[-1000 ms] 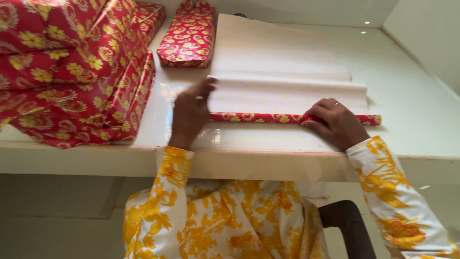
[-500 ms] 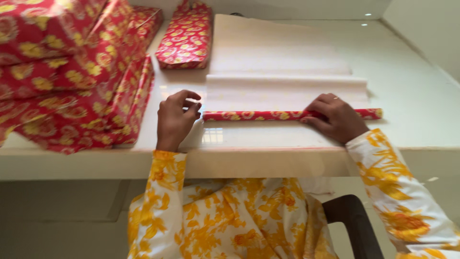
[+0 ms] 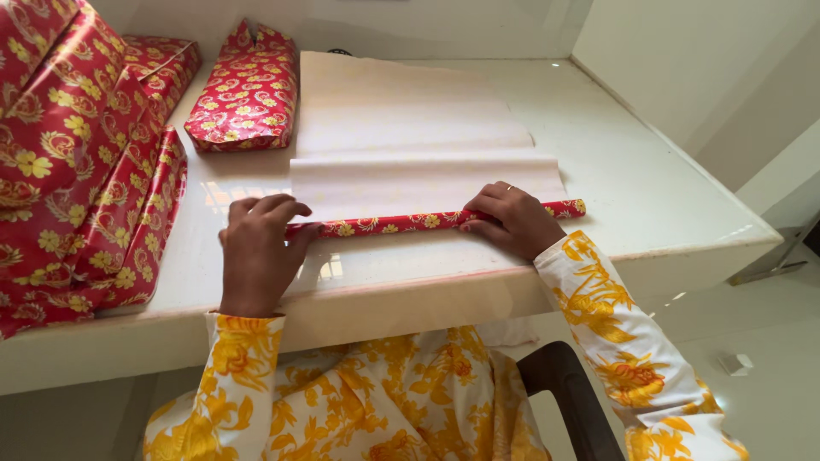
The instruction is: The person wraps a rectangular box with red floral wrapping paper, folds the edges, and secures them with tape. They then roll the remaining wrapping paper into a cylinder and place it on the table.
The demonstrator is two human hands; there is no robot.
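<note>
Paper roll [image 3: 401,224] spans left hand [image 3: 256,248]; right hand [image 3: 511,218] (both gripping).

A glossy cream counter [image 3: 649,196] fills a corner, meeting a pale plain wall [image 3: 683,60] at the back and on the right, and small bright spots of light reflect off its polished top. Below its thick front edge stands a dark chair [image 3: 568,397], and to the right lies a pale tiled floor [image 3: 769,341] with a white scrap on it.
</note>
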